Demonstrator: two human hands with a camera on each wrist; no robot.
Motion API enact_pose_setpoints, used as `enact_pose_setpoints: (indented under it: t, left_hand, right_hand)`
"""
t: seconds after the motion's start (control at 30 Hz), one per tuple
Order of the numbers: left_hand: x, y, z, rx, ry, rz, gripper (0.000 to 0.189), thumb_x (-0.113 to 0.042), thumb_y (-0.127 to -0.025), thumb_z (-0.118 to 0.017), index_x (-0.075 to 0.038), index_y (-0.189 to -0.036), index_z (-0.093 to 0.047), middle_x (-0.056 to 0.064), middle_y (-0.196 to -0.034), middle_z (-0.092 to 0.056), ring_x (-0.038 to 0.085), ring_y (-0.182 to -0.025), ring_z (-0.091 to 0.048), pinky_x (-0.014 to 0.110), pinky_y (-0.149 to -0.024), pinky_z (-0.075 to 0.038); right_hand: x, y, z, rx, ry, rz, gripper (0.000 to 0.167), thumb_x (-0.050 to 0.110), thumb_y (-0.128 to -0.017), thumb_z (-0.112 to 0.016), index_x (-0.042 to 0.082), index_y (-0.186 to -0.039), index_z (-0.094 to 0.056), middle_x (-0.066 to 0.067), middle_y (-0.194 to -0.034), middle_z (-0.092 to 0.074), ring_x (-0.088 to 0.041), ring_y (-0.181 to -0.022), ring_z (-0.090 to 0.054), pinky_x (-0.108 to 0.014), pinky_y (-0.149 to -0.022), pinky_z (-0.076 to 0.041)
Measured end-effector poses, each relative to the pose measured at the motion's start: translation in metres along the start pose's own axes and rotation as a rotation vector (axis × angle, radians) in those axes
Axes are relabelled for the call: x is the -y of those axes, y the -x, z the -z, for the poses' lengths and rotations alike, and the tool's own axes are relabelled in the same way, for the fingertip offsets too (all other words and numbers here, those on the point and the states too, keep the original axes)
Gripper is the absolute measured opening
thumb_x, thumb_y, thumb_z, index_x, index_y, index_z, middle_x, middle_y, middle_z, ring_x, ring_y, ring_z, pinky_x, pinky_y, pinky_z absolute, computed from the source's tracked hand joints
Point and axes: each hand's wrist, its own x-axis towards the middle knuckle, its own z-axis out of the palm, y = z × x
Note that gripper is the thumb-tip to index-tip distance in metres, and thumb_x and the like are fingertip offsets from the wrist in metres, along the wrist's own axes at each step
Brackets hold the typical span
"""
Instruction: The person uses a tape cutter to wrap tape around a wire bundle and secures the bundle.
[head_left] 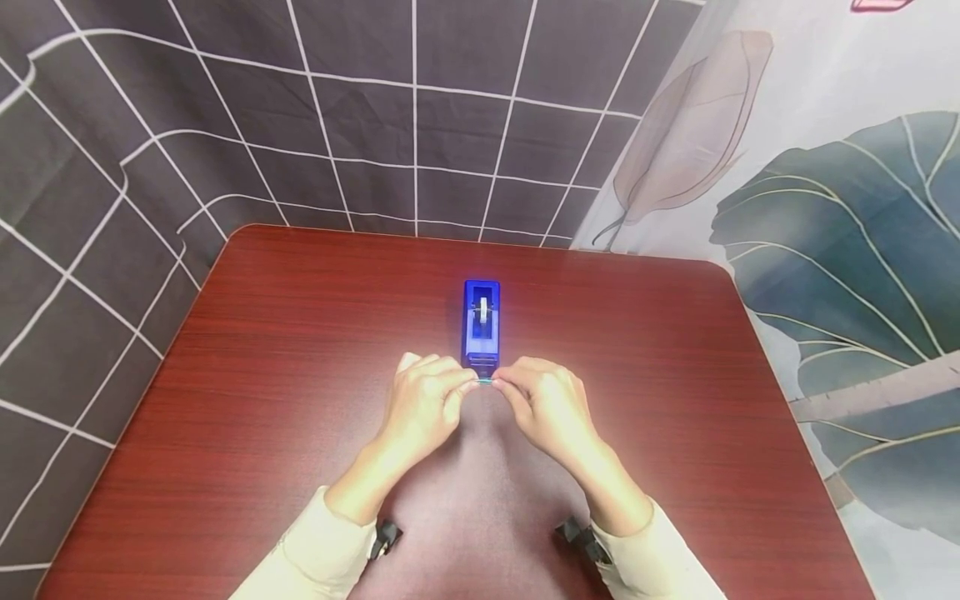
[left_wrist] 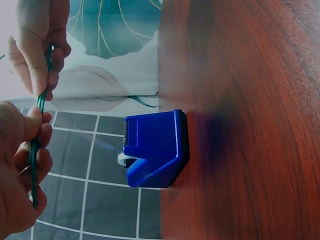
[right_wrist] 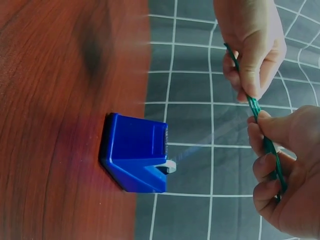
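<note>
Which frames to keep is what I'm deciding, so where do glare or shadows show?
Head: pale glare on the red-brown wood-grain table, left hand and right hand overbright; left wrist: dimmer, soft bluish patch on the table beside the blue plastic tape dispenser; right wrist: also dim, blurry dark patch upper left.

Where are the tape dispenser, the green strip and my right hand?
Tape dispenser (left_wrist: 156, 141): left wrist view, on its blue side.
Green strip (right_wrist: 254, 106): right wrist view, on the stretch between the two hands.
Right hand (head_left: 553, 403): head view, on the back of the hand.
</note>
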Motion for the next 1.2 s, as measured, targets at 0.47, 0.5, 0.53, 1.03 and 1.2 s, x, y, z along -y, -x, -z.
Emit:
enact_pose_setpoints:
  t: [0.47, 0.5, 0.53, 1.03, 1.2]
  left_hand:
    - [0.0004, -0.0015, 0.0034, 0.073, -0.004, 0.059, 0.007, -0.02, -0.089, -0.075, -0.016, -0.086, -0.079, -0.005, -0.075, -0.07, 0.017, -0.065, -0.063, 0.037, -0.068, -0.04]
    - [-0.0002, -0.0022, 0.0044, 0.099, -0.011, 0.075, 0.008, -0.021, -0.09, -0.074, -0.017, -0.086, -0.079, -0.006, -0.075, -0.07, 0.016, -0.065, -0.063, 0.037, -0.069, -0.04]
    - [-0.0005, -0.0029, 0.0049, 0.122, -0.017, 0.092, 0.011, -0.022, -0.092, -0.072, -0.017, -0.085, -0.079, -0.006, -0.074, -0.069, 0.016, -0.065, -0.063, 0.037, -0.068, -0.04]
    - [-0.0041, -0.0057, 0.0083, 0.199, -0.025, 0.197, 0.025, -0.019, -0.097, -0.064, -0.017, -0.074, -0.073, -0.005, -0.067, -0.059, 0.02, -0.065, -0.057, 0.038, -0.066, -0.037]
    - [-0.0033, -0.0048, 0.0065, 0.181, -0.024, 0.175, 0.023, -0.019, -0.097, -0.065, -0.017, -0.076, -0.075, -0.006, -0.069, -0.062, 0.021, -0.067, -0.057, 0.039, -0.066, -0.038]
  right_hand:
    - [-0.0025, -0.0001, -0.0026, -0.028, -0.001, 0.06, 0.005, 0.011, -0.087, -0.076, 0.012, -0.091, -0.079, 0.005, -0.079, -0.07, -0.01, -0.066, -0.062, -0.033, -0.056, -0.05]
    - [-0.003, 0.0, -0.0028, -0.028, 0.002, 0.067, 0.005, 0.011, -0.087, -0.076, 0.012, -0.091, -0.079, 0.005, -0.079, -0.07, -0.011, -0.066, -0.062, -0.033, -0.056, -0.05]
    - [-0.0038, 0.0003, -0.0033, -0.031, 0.007, 0.074, 0.005, 0.011, -0.087, -0.076, 0.012, -0.091, -0.079, 0.004, -0.079, -0.069, -0.011, -0.067, -0.062, -0.033, -0.056, -0.05]
    - [-0.0044, -0.0005, -0.0048, -0.027, -0.046, 0.045, 0.004, 0.012, -0.089, -0.076, 0.013, -0.092, -0.079, 0.004, -0.081, -0.071, -0.011, -0.067, -0.061, -0.033, -0.059, -0.051]
    - [-0.0022, -0.002, -0.001, 0.04, -0.032, -0.056, 0.007, 0.016, -0.092, -0.073, 0.014, -0.088, -0.079, 0.005, -0.074, -0.067, -0.011, -0.061, -0.057, -0.035, -0.055, -0.048]
